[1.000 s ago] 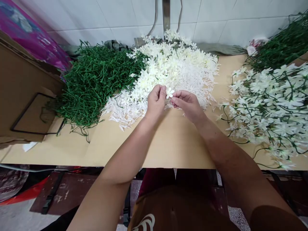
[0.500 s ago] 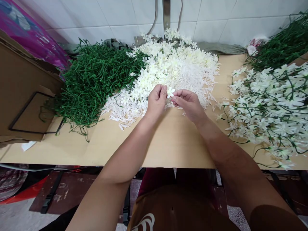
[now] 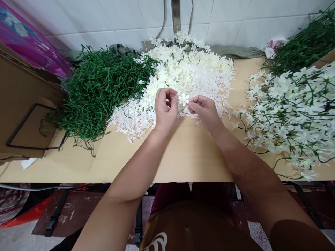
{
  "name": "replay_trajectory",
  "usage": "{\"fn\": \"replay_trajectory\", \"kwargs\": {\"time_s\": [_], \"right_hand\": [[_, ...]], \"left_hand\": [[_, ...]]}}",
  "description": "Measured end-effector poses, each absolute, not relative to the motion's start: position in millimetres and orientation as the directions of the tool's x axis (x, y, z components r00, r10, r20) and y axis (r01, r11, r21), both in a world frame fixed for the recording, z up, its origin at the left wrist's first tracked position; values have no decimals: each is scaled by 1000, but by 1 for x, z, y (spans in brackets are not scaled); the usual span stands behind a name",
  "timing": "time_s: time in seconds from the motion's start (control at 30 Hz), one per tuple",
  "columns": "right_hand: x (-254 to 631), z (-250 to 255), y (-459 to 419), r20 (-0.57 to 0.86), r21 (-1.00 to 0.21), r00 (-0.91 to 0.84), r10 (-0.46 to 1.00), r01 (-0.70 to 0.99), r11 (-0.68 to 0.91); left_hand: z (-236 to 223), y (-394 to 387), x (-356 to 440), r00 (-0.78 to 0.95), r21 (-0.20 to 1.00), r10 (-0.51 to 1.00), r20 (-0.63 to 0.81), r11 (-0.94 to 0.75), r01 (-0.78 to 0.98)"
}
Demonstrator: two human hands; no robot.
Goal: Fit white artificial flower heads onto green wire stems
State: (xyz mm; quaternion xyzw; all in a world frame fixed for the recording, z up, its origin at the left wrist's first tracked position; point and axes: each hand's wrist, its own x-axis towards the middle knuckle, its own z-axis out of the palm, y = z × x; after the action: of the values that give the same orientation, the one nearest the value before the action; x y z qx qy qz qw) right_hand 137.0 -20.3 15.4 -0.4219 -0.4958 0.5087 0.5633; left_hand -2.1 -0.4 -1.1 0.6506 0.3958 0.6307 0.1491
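A white artificial flower (image 3: 183,99) with a pale yellow centre is held up between my two hands, facing me. The thumb and fingertips of my right hand (image 3: 205,111) pinch it at its right edge. Just left of the flower is my left hand (image 3: 166,108), its fingers curved and a gap showing between thumb and forefinger; I see nothing in it. Behind both hands lies a heap of loose white flower heads (image 3: 167,78), with thin white stem-like pieces (image 3: 209,82) spread along its right and front.
Green artificial stems (image 3: 107,83) are piled on the left, beside a cardboard box (image 3: 23,115) and a black wire frame (image 3: 15,130). Flowers on green stems (image 3: 293,115) are heaped at right, with more green stems (image 3: 303,48) behind. A tiled wall (image 3: 125,21) bounds the tabletop (image 3: 191,153).
My left hand's thumb and forefinger have parted and moved slightly left, away from the flower. The flower shows more fully, still in my right hand. The whole view has shifted slightly.
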Motion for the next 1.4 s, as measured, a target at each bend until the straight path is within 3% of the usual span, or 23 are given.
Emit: {"fn": "replay_trajectory", "kwargs": {"time_s": [0.17, 0.23, 0.33, 0.47, 0.7, 1.4], "right_hand": [[138, 17, -20, 129, -984, 44, 991, -114, 134], [139, 16, -20, 144, -982, 39, 989, -115, 147], [140, 14, -19, 163, -980, 9, 987, -118, 163], [141, 13, -18, 180, -976, -72, 981, -135, 169], [143, 14, -19, 202, -970, -152, 967, -165, 177], [144, 14, -20, 194, -971, -133, 972, -170, 171]], "left_hand": [[13, -13, -3, 87, 604, 693, 716, -676, 421], [12, -13, -1, 142, 640, 736, 661, -653, 404], [8, -10, 1, 92, 750, 812, 576, -570, 334], [6, -3, 1, 24, 899, 907, 421, -420, 127], [11, 0, -2, 28, 964, 964, 265, -264, -30], [14, -4, 2, 18, 945, 944, 328, -328, 2]]}}
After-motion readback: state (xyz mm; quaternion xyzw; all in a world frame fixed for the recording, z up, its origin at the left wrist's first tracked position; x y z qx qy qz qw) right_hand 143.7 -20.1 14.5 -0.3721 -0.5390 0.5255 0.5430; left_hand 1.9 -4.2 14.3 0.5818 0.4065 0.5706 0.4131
